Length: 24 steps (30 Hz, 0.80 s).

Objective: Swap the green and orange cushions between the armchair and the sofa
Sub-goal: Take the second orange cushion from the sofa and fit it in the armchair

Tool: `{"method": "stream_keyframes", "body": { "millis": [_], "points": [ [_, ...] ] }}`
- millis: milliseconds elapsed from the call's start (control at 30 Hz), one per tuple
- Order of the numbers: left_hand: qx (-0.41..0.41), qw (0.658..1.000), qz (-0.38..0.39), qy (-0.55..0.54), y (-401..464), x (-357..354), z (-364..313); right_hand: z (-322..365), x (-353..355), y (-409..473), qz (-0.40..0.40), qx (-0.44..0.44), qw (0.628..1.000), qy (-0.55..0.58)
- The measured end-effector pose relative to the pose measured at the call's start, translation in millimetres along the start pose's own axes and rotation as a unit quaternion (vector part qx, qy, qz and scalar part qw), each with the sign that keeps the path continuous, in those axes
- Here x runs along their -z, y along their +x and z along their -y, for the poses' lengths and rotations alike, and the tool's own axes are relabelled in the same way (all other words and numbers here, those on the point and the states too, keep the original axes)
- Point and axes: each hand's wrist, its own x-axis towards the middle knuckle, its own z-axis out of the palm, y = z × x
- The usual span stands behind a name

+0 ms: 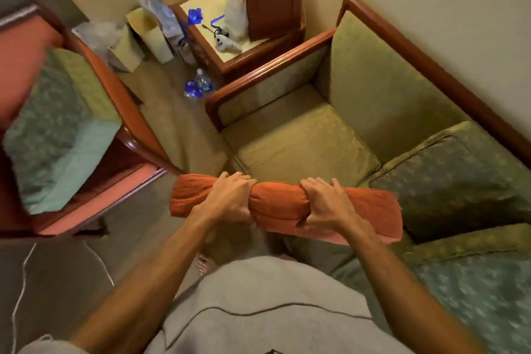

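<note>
I hold the orange cushion [278,205] edge-up in front of my waist. My left hand [230,198] grips its left half and my right hand [324,204] grips its right half, fingers curled over the top edge. A green patterned cushion [57,135] lies on the orange-upholstered armchair [94,201] at the left. The green sofa [301,135] with a wooden frame stands ahead and to the right. Its left seat is bare, and two green patterned cushions [448,181] [482,290] lie on its right part.
A wooden side table [230,54] with a cabinet, a white bag and small items fills the corner between armchair and sofa. Water bottles [199,86] lie on the carpet beside it. Cardboard boxes [149,34] stand against the wall. A white cord [26,273] trails on the floor at left.
</note>
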Motion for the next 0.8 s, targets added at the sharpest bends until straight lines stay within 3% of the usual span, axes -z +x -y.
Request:
{"method": "stream_keyframes", "body": {
  "millis": [200, 500, 733, 800],
  "points": [
    [0.077, 0.996, -0.031, -0.044, -146.9, 37.9, 122.5, 173.7, 66.5, 43.7, 0.05, 0.153, 0.983, -0.087],
    [0.21, 0.951, -0.216, -0.066, -362.4, 94.5, 276.6, 435.4, 163.3, 88.8, 0.058, 0.321, 0.934, -0.142],
    [0.252, 0.915, -0.314, -0.035, -440.7, 141.0, 366.6, 565.8, 227.6, 145.8, 0.055, 0.444, 0.88, -0.161],
    [0.293, 0.908, -0.3, -0.012, -447.8, 146.7, 402.6, 592.8, 238.1, 174.0, 0.043, 0.459, 0.873, -0.158]
  ]
}}
